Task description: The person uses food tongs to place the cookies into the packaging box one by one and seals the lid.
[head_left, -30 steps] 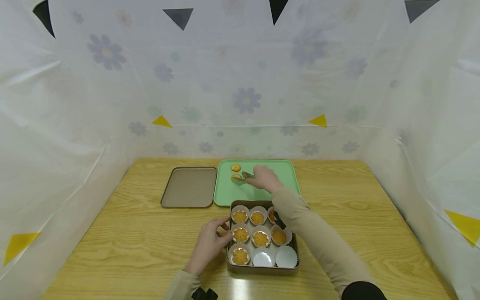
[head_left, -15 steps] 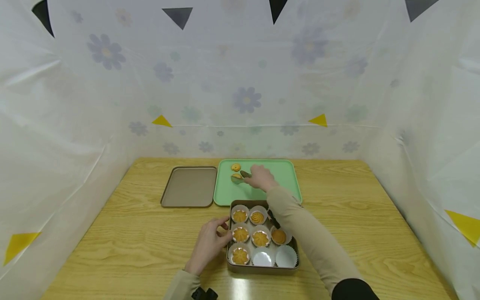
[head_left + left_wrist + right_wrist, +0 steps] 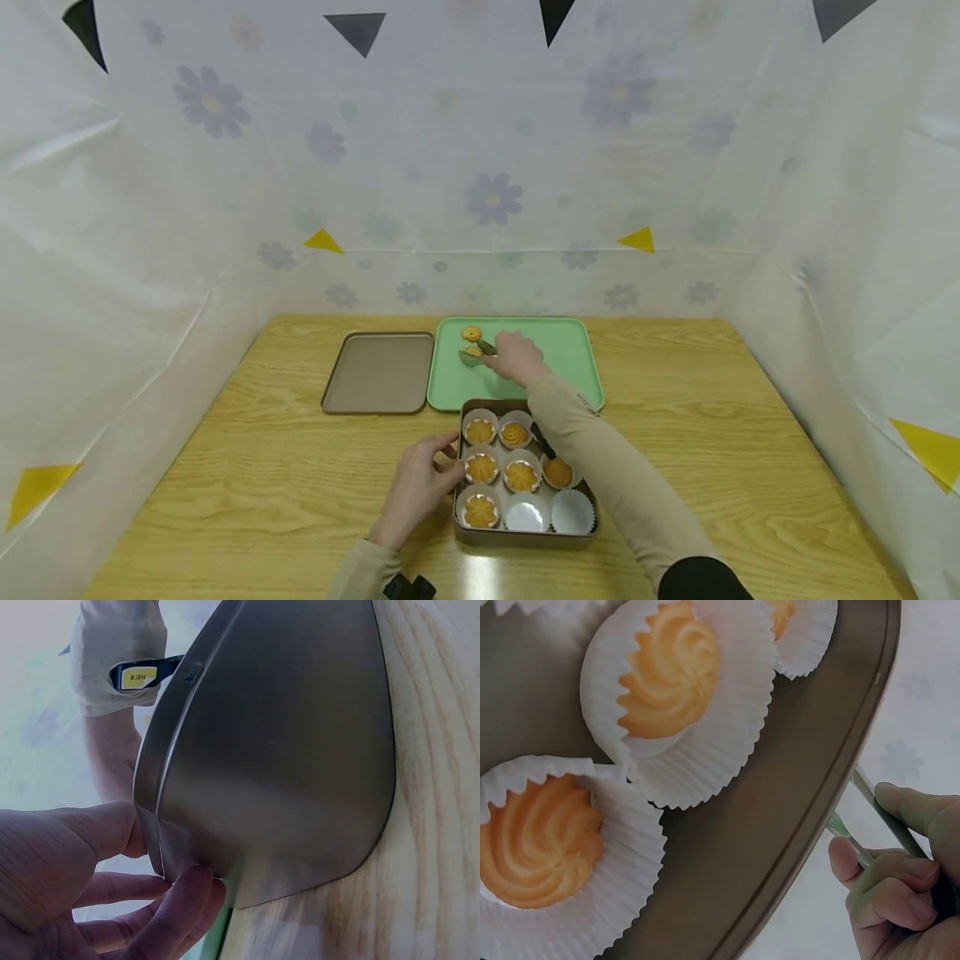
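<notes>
My left hand (image 3: 420,487) pinches the left wall of a deep brown metal box (image 3: 525,540), thumb at the rim and fingers against the outer side in the left wrist view. Inside stand white paper cups, several holding swirled cookies (image 3: 481,511); two front cups (image 3: 572,512) hold none. Reaching over the box, my right hand (image 3: 517,358) grips tongs (image 3: 471,359) with dark handles. The tips lie around the nearer cookie (image 3: 473,351) on the green tray (image 3: 558,367); whether they touch it is too small to tell. The right sleeve hides the box's back right cup.
Another cookie (image 3: 471,333) lies just behind on the green tray. To its left is a flat brown tray (image 3: 381,373). The wooden table (image 3: 300,492) is bounded by pale flowered curtains at the back and sides.
My right hand has shifted slightly left with the tongs, whose tips have come round the nearer cookie. The left hand and the box have stayed in place.
</notes>
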Action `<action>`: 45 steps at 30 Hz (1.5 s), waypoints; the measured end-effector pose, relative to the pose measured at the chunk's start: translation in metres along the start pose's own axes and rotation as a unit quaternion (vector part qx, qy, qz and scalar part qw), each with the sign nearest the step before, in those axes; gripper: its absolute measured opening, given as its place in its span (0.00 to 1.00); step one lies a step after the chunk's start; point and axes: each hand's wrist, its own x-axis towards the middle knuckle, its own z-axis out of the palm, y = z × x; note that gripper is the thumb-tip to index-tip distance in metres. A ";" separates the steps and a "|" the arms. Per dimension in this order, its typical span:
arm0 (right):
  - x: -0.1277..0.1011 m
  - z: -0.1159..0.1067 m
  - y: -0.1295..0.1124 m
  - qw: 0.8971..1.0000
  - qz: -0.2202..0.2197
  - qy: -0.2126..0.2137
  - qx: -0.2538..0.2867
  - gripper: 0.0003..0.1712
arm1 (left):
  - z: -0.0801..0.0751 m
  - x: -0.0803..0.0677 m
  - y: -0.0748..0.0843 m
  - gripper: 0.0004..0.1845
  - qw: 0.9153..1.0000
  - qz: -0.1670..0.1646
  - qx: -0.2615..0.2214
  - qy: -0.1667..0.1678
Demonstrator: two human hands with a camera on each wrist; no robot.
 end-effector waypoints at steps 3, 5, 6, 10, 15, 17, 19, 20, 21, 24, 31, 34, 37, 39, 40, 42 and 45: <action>0.000 0.000 0.000 1.000 0.000 -0.001 0.001 0.16 | 0.000 0.000 0.000 0.27 1.000 -0.001 -0.002 -0.001; 0.001 0.001 0.001 1.000 -0.001 -0.001 0.002 0.16 | 0.000 0.000 0.000 0.27 1.000 -0.001 -0.003 -0.001; 0.001 0.001 0.001 1.000 -0.002 -0.001 0.003 0.16 | 0.000 0.000 0.000 0.27 1.000 -0.001 -0.002 -0.001; 0.000 0.002 0.003 1.000 -0.011 0.002 0.002 0.16 | 0.000 -0.001 0.000 0.27 1.000 -0.002 -0.003 -0.001; 0.000 0.002 0.005 1.000 -0.015 0.006 -0.002 0.16 | 0.000 -0.001 0.000 0.27 1.000 -0.001 -0.003 -0.001; 0.000 0.002 0.005 1.000 -0.014 0.007 -0.002 0.16 | 0.000 -0.001 0.000 0.27 1.000 0.000 -0.003 -0.001; 0.000 0.001 0.006 1.000 -0.012 0.007 -0.003 0.17 | 0.000 -0.001 0.000 0.27 1.000 0.000 -0.002 -0.001; 0.000 0.001 0.006 1.000 -0.012 0.007 -0.004 0.17 | 0.000 -0.001 0.000 0.27 1.000 0.000 -0.002 -0.001; 0.000 0.001 0.006 1.000 -0.012 0.007 -0.004 0.18 | 0.000 -0.001 0.000 0.27 1.000 0.000 -0.001 0.000; -0.002 -0.001 0.007 1.000 -0.011 0.006 -0.004 0.19 | 0.000 -0.001 0.000 0.27 1.000 0.001 -0.001 0.001; -0.010 -0.007 0.012 1.000 -0.022 0.011 -0.004 0.23 | 0.000 -0.001 0.000 0.27 1.000 0.003 0.001 -0.001; -0.013 -0.011 0.015 0.999 -0.029 0.015 -0.002 0.24 | 0.000 -0.001 0.000 0.27 1.000 0.004 0.005 0.000; -0.018 -0.014 0.020 0.999 -0.034 0.017 0.002 0.26 | 0.000 -0.001 0.000 0.27 1.000 0.006 0.009 0.001; -0.021 -0.017 0.023 0.999 -0.040 0.017 0.005 0.26 | 0.000 -0.001 0.000 0.27 1.000 0.006 0.009 0.001; -0.023 -0.018 0.024 0.999 -0.043 0.017 0.007 0.27 | 0.001 -0.001 0.000 0.27 1.000 0.006 0.010 0.001; -0.028 -0.021 0.027 0.999 -0.049 0.018 0.012 0.26 | 0.001 -0.001 0.000 0.27 1.000 0.006 0.009 0.001; -0.035 -0.025 0.031 0.998 -0.065 0.019 0.020 0.24 | 0.001 -0.001 0.000 0.27 1.000 0.006 0.009 0.001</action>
